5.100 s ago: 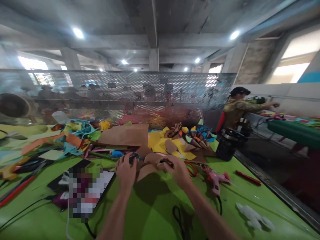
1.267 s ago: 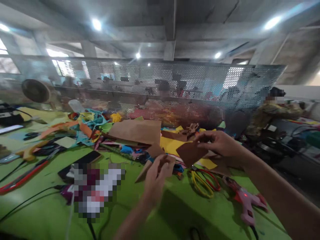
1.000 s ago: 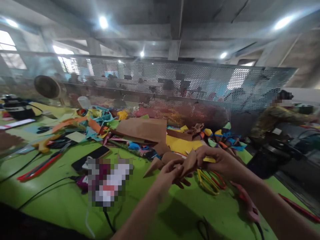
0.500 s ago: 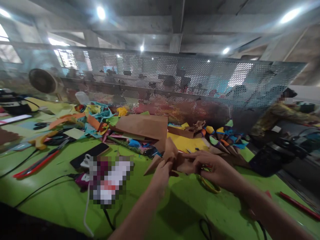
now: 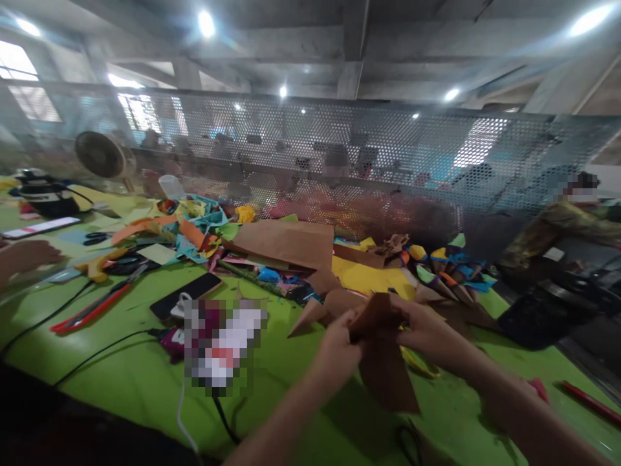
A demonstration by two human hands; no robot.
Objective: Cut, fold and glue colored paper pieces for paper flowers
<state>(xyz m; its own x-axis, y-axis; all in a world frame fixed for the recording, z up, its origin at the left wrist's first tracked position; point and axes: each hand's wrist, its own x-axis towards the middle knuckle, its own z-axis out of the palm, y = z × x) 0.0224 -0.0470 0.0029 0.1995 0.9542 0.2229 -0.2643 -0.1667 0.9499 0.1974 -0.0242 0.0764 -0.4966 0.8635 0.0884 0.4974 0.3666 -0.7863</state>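
Both hands are on a folded piece of brown paper [image 5: 388, 375] above the green table [image 5: 281, 401]. My left hand [image 5: 339, 343] pinches its left side, fingers closed. My right hand [image 5: 422, 330] grips the right side, with its fingertips partly hidden behind the paper. The paper has a bent upper part and a long flap hanging down toward me. Just beyond the hands lie pointed brown paper pieces [image 5: 308, 316] and a yellow sheet [image 5: 366, 277]. A yellow ring-shaped item [image 5: 421, 364] sits under my right hand.
Left are a phone [image 5: 187, 294], a purple adapter [image 5: 172, 343] with cables, a red-handled cutter [image 5: 97, 307] and a yellow glue gun [image 5: 99, 264]. Coloured paper scraps [image 5: 194, 220] pile before a perforated metal screen [image 5: 291, 149]. Another person's hand [image 5: 29, 259] rests far left; a person [image 5: 548, 226] is at right.
The brown paper has been turned, and its long flap now hangs toward me. My right hand has closed in on it, nearer my left. The view has shifted slightly.
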